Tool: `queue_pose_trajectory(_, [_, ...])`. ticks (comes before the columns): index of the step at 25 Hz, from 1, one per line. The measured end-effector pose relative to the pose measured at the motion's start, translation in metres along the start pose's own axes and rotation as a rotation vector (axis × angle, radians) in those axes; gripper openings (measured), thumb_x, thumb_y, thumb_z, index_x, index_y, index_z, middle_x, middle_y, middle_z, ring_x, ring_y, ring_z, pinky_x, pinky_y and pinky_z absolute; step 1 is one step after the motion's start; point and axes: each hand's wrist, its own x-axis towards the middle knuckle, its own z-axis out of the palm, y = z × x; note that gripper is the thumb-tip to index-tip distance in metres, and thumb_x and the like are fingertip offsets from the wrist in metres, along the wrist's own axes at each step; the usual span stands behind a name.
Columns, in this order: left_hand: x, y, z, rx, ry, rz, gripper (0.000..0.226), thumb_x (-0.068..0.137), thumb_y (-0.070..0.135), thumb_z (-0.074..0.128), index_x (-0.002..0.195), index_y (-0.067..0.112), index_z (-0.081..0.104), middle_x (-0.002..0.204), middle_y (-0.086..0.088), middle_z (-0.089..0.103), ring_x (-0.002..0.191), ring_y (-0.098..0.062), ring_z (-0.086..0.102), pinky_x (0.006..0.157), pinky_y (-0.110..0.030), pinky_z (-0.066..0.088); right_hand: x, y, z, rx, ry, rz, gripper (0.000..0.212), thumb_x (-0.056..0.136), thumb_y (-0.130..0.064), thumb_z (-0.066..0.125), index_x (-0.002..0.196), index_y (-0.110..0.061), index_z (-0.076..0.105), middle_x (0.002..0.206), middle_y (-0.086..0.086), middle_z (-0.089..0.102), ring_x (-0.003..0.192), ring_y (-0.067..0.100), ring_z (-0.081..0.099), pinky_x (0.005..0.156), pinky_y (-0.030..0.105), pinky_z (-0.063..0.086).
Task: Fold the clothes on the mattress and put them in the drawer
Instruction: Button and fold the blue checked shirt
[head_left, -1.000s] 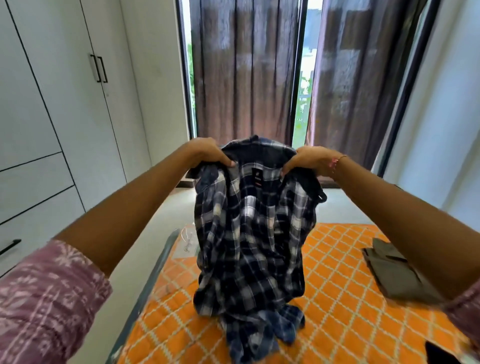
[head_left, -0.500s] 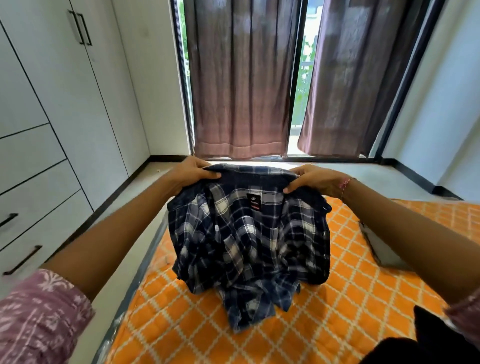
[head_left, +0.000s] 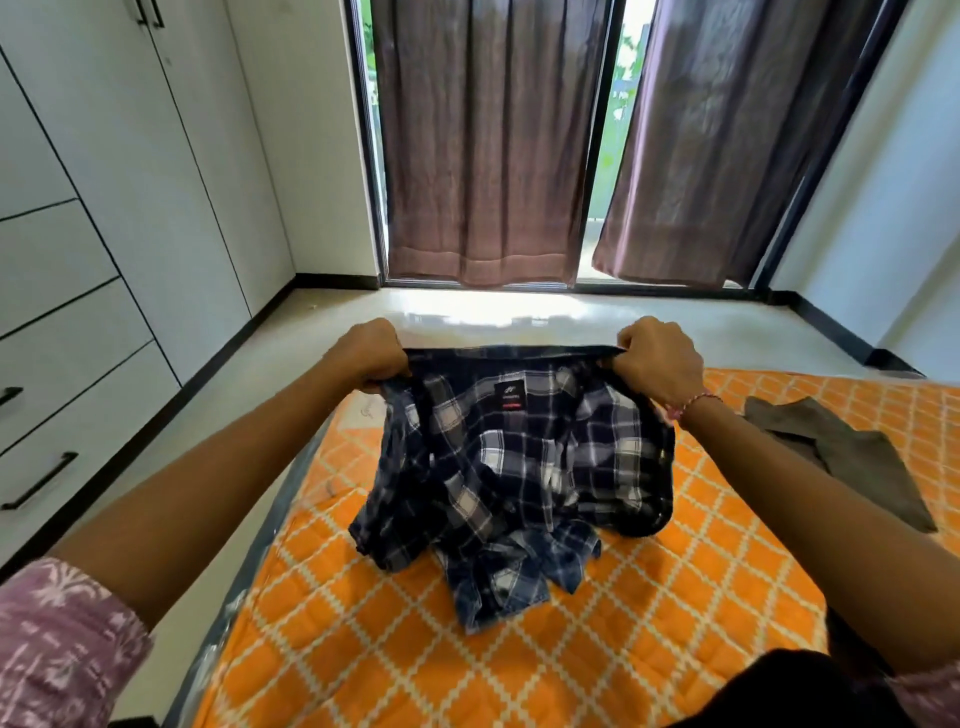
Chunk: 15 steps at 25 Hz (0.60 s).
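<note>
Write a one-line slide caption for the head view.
Both hands, left and right, grip a plaid shirt above the orange mattress.

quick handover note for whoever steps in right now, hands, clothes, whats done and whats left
Left hand: grips the plaid shirt at its left shoulder.
Right hand: grips the right shoulder, collar edge stretched between the two.
Shirt: top held up, lower part bunched on the orange mattress, not folded.
Olive garment: lies on the mattress to the right, untouched by either hand; cannot tell whether it is folded.
Drawers at left: shut.
Done: shirt picked up by the shoulders.
Left: lay it flat, fold it, deal with the olive garment, open a drawer and put both in.
</note>
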Motion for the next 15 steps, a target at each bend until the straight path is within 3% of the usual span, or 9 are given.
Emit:
queue_pose_trajectory(2, [-0.005,0.005,-0.001,-0.489,-0.210,-0.154,0.027,0.093,0.002,0.050,0.066,0.003,0.053,0.045,-0.009,0.056,0.031,-0.012,0.051,0.032,-0.014,0.036,0.004,-0.002,-0.009,0.257,-0.296,0.111,0.033,0.080,-0.003,0.066,0.053,-0.006,0.048,0.041,0.008,0.044,0.039,0.023,0.042,0.037,0.015,0.028])
queue_pose_trajectory(5, [-0.011,0.014,-0.006,-0.994,-0.496,-0.175,0.024,0.097,0.007,0.042,0.085,0.005,0.062,0.063,-0.009,0.071,0.053,-0.011,0.069,0.040,-0.015,0.048,0.011,-0.010,-0.024,0.651,-0.649,0.336,0.025,0.089,-0.010,0.059,0.066,-0.005,0.054,0.033,0.003,0.046,0.023,0.008,0.037,0.028,0.011,0.029])
queue_pose_trajectory(8, [0.009,0.028,-0.005,-1.201,-0.554,-0.105,0.019,0.098,0.009,0.043,0.100,0.006,0.062,0.080,-0.008,0.075,0.072,-0.015,0.073,0.051,-0.019,0.055,0.034,-0.023,-0.011,0.996,-0.685,0.421,0.024,0.095,-0.024,0.053,0.074,-0.012,0.054,0.040,-0.002,0.055,0.033,0.006,0.055,0.034,0.014,0.043])
queue_pose_trajectory(11, [0.047,0.040,0.010,-1.388,-0.392,0.001,0.028,0.095,0.012,0.051,0.123,0.013,0.052,0.103,-0.005,0.069,0.098,-0.021,0.067,0.072,-0.028,0.058,0.062,-0.039,0.028,1.331,-0.597,0.396,0.022,0.099,-0.030,0.044,0.089,-0.017,0.058,0.074,-0.001,0.071,0.068,0.009,0.069,0.061,0.022,0.056])
queue_pose_trajectory(13, [0.073,0.032,0.037,-1.329,-0.249,0.113,0.046,0.096,0.019,0.053,0.138,0.024,0.035,0.127,-0.002,0.051,0.120,-0.024,0.051,0.091,-0.034,0.048,0.075,-0.039,0.071,1.271,-0.560,0.283,0.016,0.099,-0.023,0.045,0.111,-0.020,0.057,0.098,-0.004,0.064,0.090,0.012,0.061,0.076,0.030,0.050])
queue_pose_trajectory(15, [0.083,0.000,0.084,-0.808,-0.151,0.183,0.063,0.097,0.024,0.053,0.150,0.018,0.020,0.140,-0.002,0.038,0.127,-0.022,0.041,0.098,-0.034,0.039,0.066,-0.016,0.122,0.787,-0.488,0.113,0.035,0.096,-0.015,0.052,0.131,-0.014,0.051,0.117,0.004,0.059,0.109,0.020,0.055,0.084,0.030,0.043])
